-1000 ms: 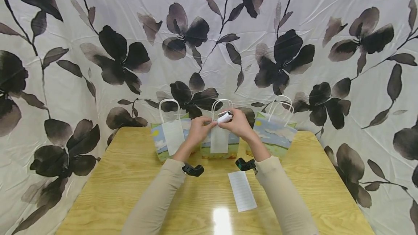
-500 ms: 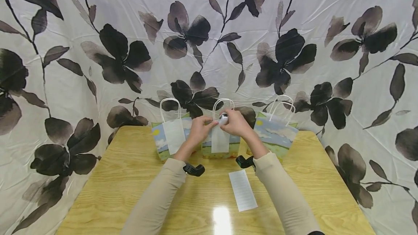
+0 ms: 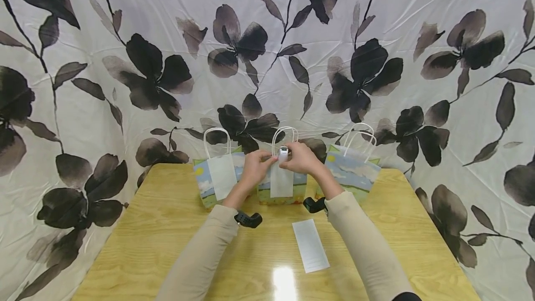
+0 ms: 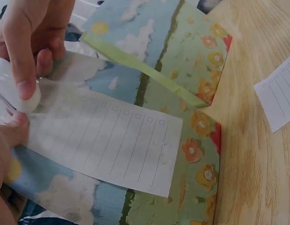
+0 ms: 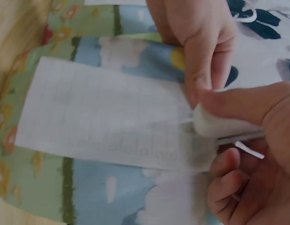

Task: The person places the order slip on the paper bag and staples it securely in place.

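My right hand [image 3: 304,158] grips a small white stapler [image 3: 283,153], held upright at the top rim of the middle paper bag [image 3: 300,184]. In the right wrist view, the stapler [image 5: 219,121] overlaps the upper edge of a white paper slip [image 5: 102,112] lying against the bag's front. Faint lines and a column of small boxes show on that slip [image 4: 130,145] in the left wrist view. My left hand [image 3: 256,169] pinches the slip's upper corner together with the bag rim, thumb in front. The fingers behind the rim are partly hidden.
To the left stands a matching bag [image 3: 202,182] with a white slip [image 3: 223,178] on its front. Another bag [image 3: 353,171] stands on the right. A loose lined slip [image 3: 311,246] lies on the wooden table [image 3: 167,226]. Floral cloth [image 3: 309,82] hangs behind.
The stapler has turned from slanting to upright and shifted slightly left, over the slip's top edge. My left hand keeps its place, and the bags stay put.
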The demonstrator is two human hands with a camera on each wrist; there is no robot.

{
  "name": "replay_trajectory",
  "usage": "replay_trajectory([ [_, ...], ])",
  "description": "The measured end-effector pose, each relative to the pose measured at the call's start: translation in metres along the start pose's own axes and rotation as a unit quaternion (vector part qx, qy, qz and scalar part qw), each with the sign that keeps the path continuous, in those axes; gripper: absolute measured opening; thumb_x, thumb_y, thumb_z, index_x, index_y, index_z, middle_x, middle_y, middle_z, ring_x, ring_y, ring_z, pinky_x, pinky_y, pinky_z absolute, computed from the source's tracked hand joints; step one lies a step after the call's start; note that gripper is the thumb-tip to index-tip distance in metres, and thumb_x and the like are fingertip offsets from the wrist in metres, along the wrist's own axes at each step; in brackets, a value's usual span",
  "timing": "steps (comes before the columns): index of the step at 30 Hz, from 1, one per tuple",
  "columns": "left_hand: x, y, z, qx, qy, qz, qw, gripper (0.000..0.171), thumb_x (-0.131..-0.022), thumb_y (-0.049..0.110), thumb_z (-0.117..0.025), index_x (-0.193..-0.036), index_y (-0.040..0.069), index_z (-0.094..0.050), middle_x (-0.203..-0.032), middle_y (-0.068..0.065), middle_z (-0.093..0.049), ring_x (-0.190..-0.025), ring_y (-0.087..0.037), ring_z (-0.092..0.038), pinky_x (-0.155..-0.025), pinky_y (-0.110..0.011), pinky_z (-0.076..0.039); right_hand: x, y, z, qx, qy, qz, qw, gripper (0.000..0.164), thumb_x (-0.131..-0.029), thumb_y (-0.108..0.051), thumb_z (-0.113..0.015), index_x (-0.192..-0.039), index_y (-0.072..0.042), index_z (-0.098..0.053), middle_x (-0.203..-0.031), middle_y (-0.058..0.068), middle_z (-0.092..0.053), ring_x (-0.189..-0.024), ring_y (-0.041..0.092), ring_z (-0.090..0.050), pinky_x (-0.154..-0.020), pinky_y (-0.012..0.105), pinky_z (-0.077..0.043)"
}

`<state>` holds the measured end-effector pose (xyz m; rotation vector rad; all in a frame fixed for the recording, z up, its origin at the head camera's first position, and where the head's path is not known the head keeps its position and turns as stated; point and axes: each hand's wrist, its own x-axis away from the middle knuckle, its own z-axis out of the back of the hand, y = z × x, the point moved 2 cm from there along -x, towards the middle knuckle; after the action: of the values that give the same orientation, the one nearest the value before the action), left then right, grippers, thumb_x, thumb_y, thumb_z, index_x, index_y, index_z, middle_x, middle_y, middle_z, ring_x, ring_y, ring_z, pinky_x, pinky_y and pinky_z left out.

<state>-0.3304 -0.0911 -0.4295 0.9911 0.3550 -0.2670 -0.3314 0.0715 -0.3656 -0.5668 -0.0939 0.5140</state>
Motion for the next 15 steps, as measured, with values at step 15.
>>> replay_trajectory([
  [15,0.003,-0.001,-0.002,0.002,0.009,-0.021,0.9998,0.018,-0.088,0.022,-0.073,-0.096,0.006,-0.078,-0.09,-0.005,-0.071,-0.081,-0.019,-0.063,-0.065,-0.034,-0.051,-0.002,0.02,-0.011,0.06,0.048,0.049,0.996,0.038,-0.08,-0.034,-0.082,-0.108,-0.012,-0.067,-0.099,0.002,-0.069,-0.081,0.018,-0.065,-0.065,0.034,-0.052],
])
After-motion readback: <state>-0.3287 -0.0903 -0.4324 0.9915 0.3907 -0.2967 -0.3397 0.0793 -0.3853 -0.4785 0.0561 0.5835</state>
